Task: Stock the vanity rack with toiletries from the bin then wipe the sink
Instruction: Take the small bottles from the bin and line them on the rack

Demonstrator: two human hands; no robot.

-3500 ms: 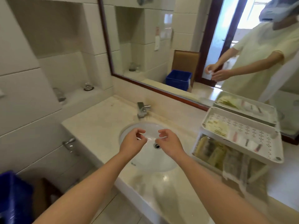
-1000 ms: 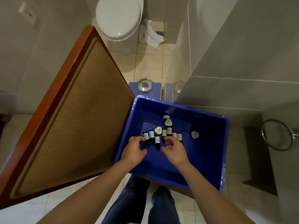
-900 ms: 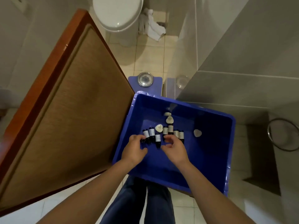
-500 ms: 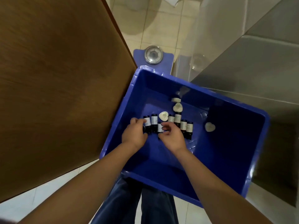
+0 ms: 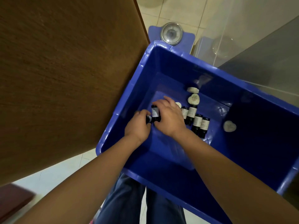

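**Desk:** The left hand [image 5: 139,126] and the right hand [image 5: 169,118] are both reaching into the deep blue plastic bin [image 5: 161,180] at the centre of the frame. Which step is this?

**Photographer:** It is looking like the stocking half, at the collecting stage. The right hand's fingers [image 5: 161,103] are curling round a small dark bottle with a white label [image 5: 155,112]. The left hand's fingers [image 5: 140,113] are closing on a second dark bottle [image 5: 148,119], mostly hidden, just beside the first.

**Desk:** Where are the other toiletries lying?

**Photographer:** They are lying on the bin's floor. A row of four dark labelled bottles [image 5: 196,122] is sitting right of the hands, with pale heart-shaped soaps [image 5: 193,99] around it. Neither rack nor sink is showing. A brown wooden panel [image 5: 64,70] is filling the upper left, and a blue bathroom scale [image 5: 171,33] is resting on the tiled floor at top centre.

**Desk:** What is the next move calling for?

**Photographer:** Probably lifting both bottles clear of the bin walls without knocking the row. After that comes turning towards the rack, unless more are being gathered first.
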